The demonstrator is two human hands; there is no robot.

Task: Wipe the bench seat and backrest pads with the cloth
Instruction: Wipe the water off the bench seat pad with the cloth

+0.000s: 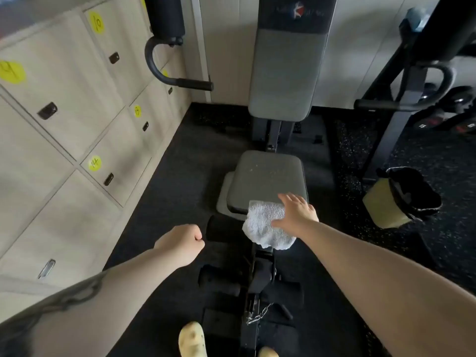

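your right hand point(296, 213) lies with fingers spread wide and flat on the white cloth point(265, 225), at the near right corner of the grey seat pad point(265, 180). the cloth sits partly on that corner and partly droops off the seat's front edge, over the dark frame below. your left hand point(184, 240) hangs in the air to the left of the seat, just in front of it, curled into a loose fist and holding nothing; it touches neither seat nor cloth. a black foam roller point(222, 228) juts out just below the seat's front edge, between your left hand and the cloth. beyond the seat the grey backrest pad point(282, 73) stands upright (a small star logo near its top). left of the seat runs a wall of pale lockers point(77, 112) with yellow number stickers. right of the seat, on the dark speckled floor point(175, 181), stands a yellow bin point(386, 204) lined with a black bag, and farther back some dumbbells point(453, 117).
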